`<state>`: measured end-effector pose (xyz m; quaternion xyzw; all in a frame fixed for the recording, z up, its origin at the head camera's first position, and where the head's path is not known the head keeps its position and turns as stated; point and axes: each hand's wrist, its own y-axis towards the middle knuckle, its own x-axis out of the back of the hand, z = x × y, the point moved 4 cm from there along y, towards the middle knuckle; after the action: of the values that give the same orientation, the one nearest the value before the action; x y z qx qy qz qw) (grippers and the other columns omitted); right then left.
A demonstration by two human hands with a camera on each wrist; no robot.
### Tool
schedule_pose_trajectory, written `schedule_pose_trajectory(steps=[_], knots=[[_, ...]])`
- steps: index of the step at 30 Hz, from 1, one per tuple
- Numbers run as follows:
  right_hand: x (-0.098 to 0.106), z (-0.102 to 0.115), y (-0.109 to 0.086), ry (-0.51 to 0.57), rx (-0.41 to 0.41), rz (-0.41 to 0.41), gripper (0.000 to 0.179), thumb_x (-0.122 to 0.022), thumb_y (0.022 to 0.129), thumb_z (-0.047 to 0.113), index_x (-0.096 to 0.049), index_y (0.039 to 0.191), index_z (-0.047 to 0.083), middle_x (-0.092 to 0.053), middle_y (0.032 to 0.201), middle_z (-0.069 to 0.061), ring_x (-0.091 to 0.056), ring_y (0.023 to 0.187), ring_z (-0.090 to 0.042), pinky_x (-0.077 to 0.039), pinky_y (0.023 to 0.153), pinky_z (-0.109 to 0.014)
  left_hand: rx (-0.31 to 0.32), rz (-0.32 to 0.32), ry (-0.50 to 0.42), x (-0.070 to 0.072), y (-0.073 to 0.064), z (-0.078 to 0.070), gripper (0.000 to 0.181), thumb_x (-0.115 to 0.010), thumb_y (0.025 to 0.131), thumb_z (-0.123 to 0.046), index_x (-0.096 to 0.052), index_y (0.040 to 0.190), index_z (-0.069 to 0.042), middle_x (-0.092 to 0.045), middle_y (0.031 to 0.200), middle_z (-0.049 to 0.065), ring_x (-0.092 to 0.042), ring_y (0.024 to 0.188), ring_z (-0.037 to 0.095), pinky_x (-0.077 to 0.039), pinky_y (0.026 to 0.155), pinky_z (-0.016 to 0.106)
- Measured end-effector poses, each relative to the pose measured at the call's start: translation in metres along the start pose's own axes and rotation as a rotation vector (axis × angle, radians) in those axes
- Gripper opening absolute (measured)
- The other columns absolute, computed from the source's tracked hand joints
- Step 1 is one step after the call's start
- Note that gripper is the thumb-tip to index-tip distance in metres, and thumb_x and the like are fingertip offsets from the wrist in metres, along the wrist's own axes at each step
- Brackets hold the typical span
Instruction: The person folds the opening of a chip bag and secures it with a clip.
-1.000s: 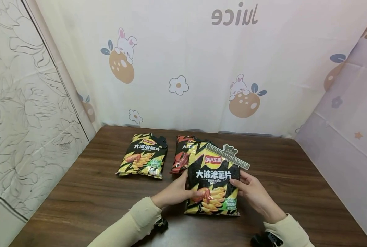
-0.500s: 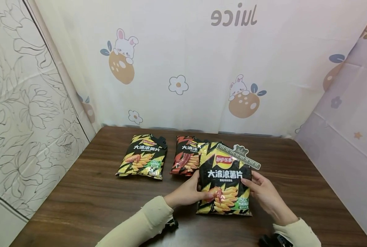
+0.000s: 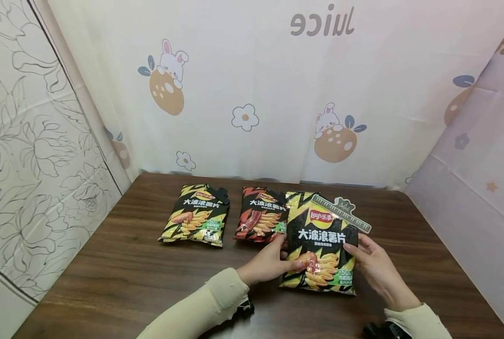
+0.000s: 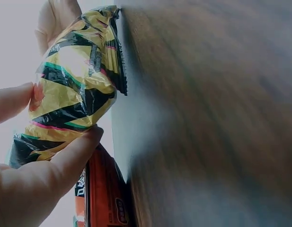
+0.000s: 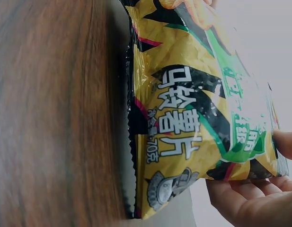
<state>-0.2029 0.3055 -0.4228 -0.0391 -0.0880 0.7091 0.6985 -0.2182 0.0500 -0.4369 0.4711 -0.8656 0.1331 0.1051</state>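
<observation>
A black and yellow bag of Lay's potato chips (image 3: pixel 319 240) is held between both hands, right of the table's middle. My left hand (image 3: pixel 268 263) grips its left edge, thumb on the printed front and fingers behind. On the opposite edge, my right hand (image 3: pixel 376 266) holds the bag the same way. A pale clip (image 3: pixel 342 212) with a decorated top is fastened slantwise across the bag's upper right corner. In the left wrist view, finger and thumb pinch the side of the bag (image 4: pixel 75 90). The right wrist view has the bag's lower part (image 5: pixel 183 109) just off the wood.
A red and black chip bag (image 3: pixel 260 216) lies just left of the held one, with a dark clip on its top corner. Farther left lies another yellow and black chip bag (image 3: pixel 194 216), also with a dark clip (image 3: pixel 220 194). A printed curtain (image 3: pixel 243 70) hangs behind the brown table (image 3: pixel 108 282).
Both hands have moved to the right with the held chip bag, uncovering more of the red bag behind it. The two other bags have stayed in place.
</observation>
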Motion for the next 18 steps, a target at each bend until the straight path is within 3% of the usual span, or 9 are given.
schedule_pose_trajectory(steps=[18], knots=[[0.03, -0.002, 0.008, 0.096, 0.047, -0.054, 0.02, -0.059, 0.099, 0.019, -0.051, 0.116, 0.024, -0.067, 0.096, 0.021, -0.066, 0.086, -0.002, -0.056, 0.071, -0.025, -0.044, 0.035, -0.036, -0.015, 0.016, -0.01, 0.07, -0.066, 0.095, -0.022, -0.029, 0.153, -0.012, -0.044, 0.15, 0.01, -0.053, 0.13, 0.027, -0.049, 0.1, 0.037]])
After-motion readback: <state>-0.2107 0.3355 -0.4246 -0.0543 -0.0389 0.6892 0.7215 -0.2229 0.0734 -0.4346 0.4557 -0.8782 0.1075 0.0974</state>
